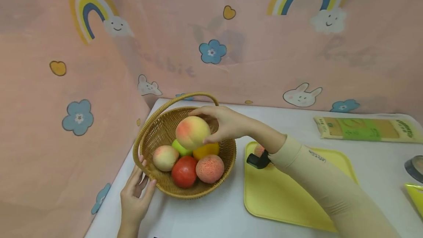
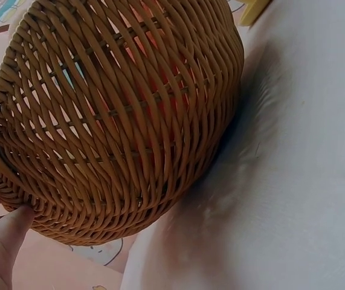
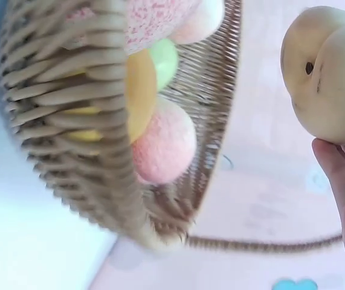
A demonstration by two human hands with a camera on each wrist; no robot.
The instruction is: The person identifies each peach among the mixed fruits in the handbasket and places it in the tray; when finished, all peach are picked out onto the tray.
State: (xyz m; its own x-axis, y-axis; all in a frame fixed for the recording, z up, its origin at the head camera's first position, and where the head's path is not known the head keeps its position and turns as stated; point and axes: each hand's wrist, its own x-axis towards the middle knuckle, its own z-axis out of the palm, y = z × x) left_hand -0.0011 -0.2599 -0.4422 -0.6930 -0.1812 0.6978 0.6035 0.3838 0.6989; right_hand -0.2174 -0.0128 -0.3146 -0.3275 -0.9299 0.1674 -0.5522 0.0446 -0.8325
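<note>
My right hand (image 1: 224, 122) holds a yellow-and-red peach (image 1: 192, 132) over the wicker basket (image 1: 198, 196), thumb below and fingers behind it. In the right wrist view the peach (image 3: 335, 78) is apart from the basket's rim. My left hand (image 1: 135, 192) grips the basket's left rim near the handle's foot, its thumb on the outer weave. Inside lie a pale peach (image 1: 165, 158), a red fruit (image 1: 184, 172), a rough pink fruit (image 1: 210, 169), a yellow fruit (image 1: 207, 151) and a green fruit (image 1: 180, 148). Another pink fruit (image 3: 166, 142) shows only in the right wrist view.
Right of the basket lies a yellow tray (image 1: 284, 197), partly under my right sleeve, with a pinkish fruit (image 1: 259, 150) on it. Behind it is a green-and-tan packet (image 1: 367, 129). A dark-rimmed round object (image 1: 415, 168) and a yellow packet (image 1: 415, 195) are at the right edge.
</note>
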